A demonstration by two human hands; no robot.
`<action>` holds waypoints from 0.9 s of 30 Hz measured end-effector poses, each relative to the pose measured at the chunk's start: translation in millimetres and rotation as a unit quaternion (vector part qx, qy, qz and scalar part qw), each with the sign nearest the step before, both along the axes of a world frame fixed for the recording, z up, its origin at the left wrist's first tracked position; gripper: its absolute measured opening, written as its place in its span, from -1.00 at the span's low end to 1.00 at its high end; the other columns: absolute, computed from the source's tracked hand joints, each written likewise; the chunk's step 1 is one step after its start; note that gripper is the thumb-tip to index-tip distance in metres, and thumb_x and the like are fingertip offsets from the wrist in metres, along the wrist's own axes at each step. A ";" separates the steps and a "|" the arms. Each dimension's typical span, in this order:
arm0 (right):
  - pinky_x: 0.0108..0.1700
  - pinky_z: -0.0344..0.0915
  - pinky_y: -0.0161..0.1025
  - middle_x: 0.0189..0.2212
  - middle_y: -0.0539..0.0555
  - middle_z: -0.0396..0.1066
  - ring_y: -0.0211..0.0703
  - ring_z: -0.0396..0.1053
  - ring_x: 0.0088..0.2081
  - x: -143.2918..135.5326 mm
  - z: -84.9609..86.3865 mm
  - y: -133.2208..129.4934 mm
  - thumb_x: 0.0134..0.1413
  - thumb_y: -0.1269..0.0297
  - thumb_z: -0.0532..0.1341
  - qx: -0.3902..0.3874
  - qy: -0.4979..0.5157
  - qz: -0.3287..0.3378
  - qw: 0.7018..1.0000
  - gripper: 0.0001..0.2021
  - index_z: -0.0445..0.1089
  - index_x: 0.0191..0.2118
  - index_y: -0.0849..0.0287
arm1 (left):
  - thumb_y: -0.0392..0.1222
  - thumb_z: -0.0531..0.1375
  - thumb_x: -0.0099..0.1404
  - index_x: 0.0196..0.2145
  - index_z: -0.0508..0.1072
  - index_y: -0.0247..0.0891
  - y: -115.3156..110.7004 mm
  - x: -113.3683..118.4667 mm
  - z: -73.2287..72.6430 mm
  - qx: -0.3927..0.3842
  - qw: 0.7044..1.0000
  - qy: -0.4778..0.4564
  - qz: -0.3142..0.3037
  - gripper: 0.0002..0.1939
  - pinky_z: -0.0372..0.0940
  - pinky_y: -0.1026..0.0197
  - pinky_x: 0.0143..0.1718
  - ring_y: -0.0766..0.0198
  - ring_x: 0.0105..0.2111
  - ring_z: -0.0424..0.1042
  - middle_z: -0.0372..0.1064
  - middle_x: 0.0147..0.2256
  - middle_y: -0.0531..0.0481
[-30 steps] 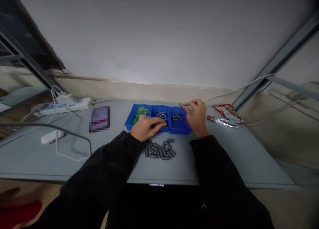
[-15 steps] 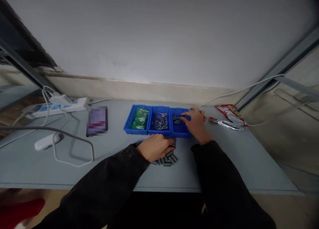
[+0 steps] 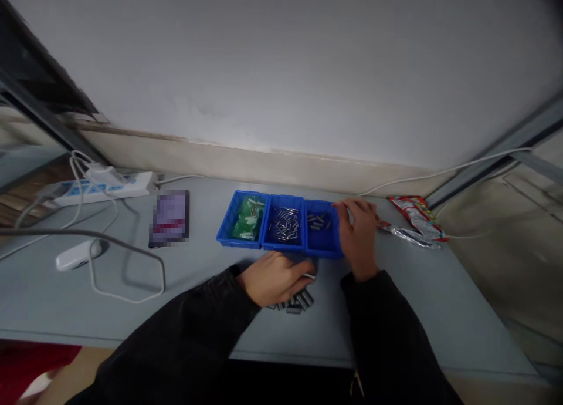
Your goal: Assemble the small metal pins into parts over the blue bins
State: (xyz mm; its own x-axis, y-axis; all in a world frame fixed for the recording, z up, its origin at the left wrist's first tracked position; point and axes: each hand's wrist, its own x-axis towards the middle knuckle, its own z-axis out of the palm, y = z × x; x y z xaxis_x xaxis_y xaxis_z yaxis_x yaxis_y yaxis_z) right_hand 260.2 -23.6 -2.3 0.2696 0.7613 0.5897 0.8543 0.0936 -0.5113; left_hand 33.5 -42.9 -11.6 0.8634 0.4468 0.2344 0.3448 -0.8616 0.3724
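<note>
My left hand (image 3: 277, 277) is closed just in front of the blue bins, pinching a small grey cylinder (image 3: 309, 276) between thumb and fingers. Beneath it lies a pile of grey cylinders (image 3: 298, 303) on the table, partly covered by the hand. My right hand (image 3: 359, 238) grips the right side of the right blue bin (image 3: 323, 248), hiding that wall. Several grey cylinders (image 3: 315, 222) lie in this bin. The middle blue bin (image 3: 284, 246) holds many thin shiny metal pins (image 3: 285, 224). In the left blue bin (image 3: 240, 242) are white pieces (image 3: 251, 220) on green plastic.
On the left are a pixelated phone-like object (image 3: 169, 218), a white power strip (image 3: 136, 184) with plugs and cables, and a white case (image 3: 79, 255). A red snack packet (image 3: 416, 214) and a silvery wrapper (image 3: 413, 236) lie right. A wall stands behind the table.
The view has shifted slightly. My right hand has moved right, from over the right bin to its side wall, uncovering more cylinders. My left hand stays by the pile, a cylinder now showing at its fingertips.
</note>
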 end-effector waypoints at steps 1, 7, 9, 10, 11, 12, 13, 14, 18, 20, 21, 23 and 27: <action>0.00 0.10 -0.05 -0.21 0.09 0.49 0.00 0.28 -0.08 -0.6 1.7 -1.2 0.39 0.09 0.06 0.005 0.008 -0.001 1.000 -0.66 0.51 -0.26 0.11 | -0.08 0.08 0.51 -0.05 0.46 -0.24 0.5 -0.9 0.2 0.004 1.000 -0.030 -0.009 -0.76 0.34 0.27 -0.38 0.26 -0.46 0.51 0.49 -0.43 -0.01; 0.02 0.12 -0.04 -0.26 0.07 0.49 -0.02 0.31 -0.10 -3.8 5.2 -4.1 0.42 0.14 -0.02 0.022 0.049 0.010 0.998 -0.62 0.49 -0.26 0.10 | -0.12 0.07 0.53 -0.05 0.41 -0.27 7.1 -5.0 -1.2 -0.003 0.991 -0.133 -0.001 -0.79 0.39 0.29 -0.33 0.30 -0.38 0.55 0.54 -0.33 0.00; 0.02 0.12 -0.03 -0.25 0.09 0.49 0.00 0.32 -0.09 -5.3 4.8 -5.5 0.42 0.15 -0.05 0.026 0.052 0.015 0.998 -0.61 0.48 -0.27 0.10 | -0.12 0.08 0.53 -0.06 0.41 -0.28 7.5 -5.6 -0.1 -0.006 0.989 -0.149 -0.002 -0.80 0.38 0.30 -0.35 0.31 -0.40 0.53 0.52 -0.37 0.02; 0.03 0.12 -0.02 -0.25 0.10 0.49 0.00 0.32 -0.09 -6.2 4.7 -6.1 0.42 0.15 -0.06 0.032 0.050 0.016 0.998 -0.60 0.48 -0.27 0.10 | -0.12 0.09 0.52 -0.07 0.41 -0.28 7.1 -5.7 1.0 -0.008 0.987 -0.158 -0.004 -0.80 0.38 0.30 -0.36 0.32 -0.43 0.52 0.50 -0.41 0.04; 0.03 0.13 -0.02 -0.24 0.10 0.49 0.01 0.32 -0.08 -7.1 4.7 -6.5 0.43 0.14 -0.07 0.040 0.047 0.017 0.998 -0.59 0.48 -0.27 0.10 | -0.12 0.10 0.52 -0.07 0.41 -0.29 6.4 -5.7 2.3 -0.009 0.986 -0.167 -0.006 -0.80 0.37 0.30 -0.38 0.32 -0.46 0.50 0.47 -0.45 0.05; 0.04 0.13 -0.02 -0.24 0.10 0.49 0.01 0.32 -0.08 -7.9 5.1 -6.4 0.43 0.14 -0.08 0.049 0.043 0.019 0.998 -0.59 0.47 -0.27 0.10 | -0.12 0.10 0.51 -0.07 0.41 -0.29 5.6 -5.7 4.0 -0.009 0.984 -0.177 -0.008 -0.80 0.36 0.29 -0.39 0.32 -0.47 0.49 0.45 -0.47 0.07; 0.05 0.13 -0.01 -0.24 0.10 0.49 0.00 0.33 -0.09 -8.8 5.9 -5.7 0.43 0.13 -0.09 0.058 0.038 0.022 0.997 -0.58 0.47 -0.27 0.10 | -0.12 0.11 0.51 -0.07 0.42 -0.30 5.0 -5.7 5.9 -0.006 0.982 -0.187 -0.007 -0.80 0.36 0.29 -0.38 0.32 -0.48 0.48 0.44 -0.48 0.07; 0.06 0.14 -0.01 -0.24 0.10 0.49 -0.01 0.34 -0.09 -9.6 7.3 -4.7 0.42 0.13 -0.09 0.065 0.033 0.024 0.997 -0.59 0.46 -0.27 0.10 | -0.12 0.11 0.51 -0.07 0.42 -0.30 4.8 -6.0 8.1 -0.002 0.980 -0.199 -0.005 -0.80 0.36 0.28 -0.37 0.32 -0.48 0.48 0.44 -0.48 0.06; 0.03 0.21 -0.04 -0.31 0.09 0.47 -0.06 0.37 -0.16 -16.3 19.0 -9.5 0.41 0.15 -0.09 0.096 0.034 0.066 0.993 -0.62 0.41 -0.29 0.10 | -0.16 0.12 0.50 -0.08 0.42 -0.29 10.1 -10.2 18.9 0.029 0.970 -0.240 0.006 -0.83 0.38 0.26 -0.28 0.31 -0.39 0.48 0.47 -0.36 -0.02; -0.09 0.29 -0.07 -0.37 0.08 0.43 -0.07 0.37 -0.24 -26.9 25.4 -30.0 0.41 0.14 -0.06 0.109 0.049 0.120 0.986 -0.65 0.39 -0.29 0.09 | -0.17 0.11 0.49 -0.08 0.40 -0.29 16.3 -14.1 23.4 0.042 0.967 -0.251 0.021 -0.84 0.38 0.24 -0.25 0.31 -0.37 0.48 0.47 -0.33 -0.03; -0.14 0.31 -0.07 -0.40 0.08 0.41 -0.07 0.37 -0.28 -35.2 27.3 -46.8 0.40 0.14 -0.05 0.116 0.055 0.152 0.980 -0.67 0.39 -0.29 0.08 | -0.17 0.10 0.50 -0.08 0.39 -0.30 19.8 -16.4 24.9 0.049 0.966 -0.254 0.032 -0.84 0.38 0.23 -0.24 0.30 -0.37 0.48 0.47 -0.33 -0.03; -0.20 0.34 -0.03 -0.40 0.10 0.41 -0.03 0.38 -0.31 -57.5 27.0 -90.5 0.37 0.16 -0.01 0.100 0.074 0.243 0.962 -0.72 0.42 -0.26 0.04 | -0.15 0.08 0.50 -0.06 0.37 -0.30 26.8 -20.8 25.7 0.059 0.967 -0.242 0.053 -0.82 0.38 0.22 -0.22 0.29 -0.36 0.48 0.47 -0.34 -0.02; -0.30 0.44 -0.04 -0.36 0.02 0.46 -0.01 0.45 -0.28 -108.3 15.0 -173.4 0.28 0.06 0.18 -0.138 0.041 0.507 0.850 -0.86 0.48 -0.20 -0.14 | -0.14 0.04 0.51 -0.05 0.34 -0.29 36.4 -26.5 21.8 0.071 0.967 -0.229 0.091 -0.80 0.38 0.21 -0.23 0.27 -0.37 0.48 0.45 -0.37 0.01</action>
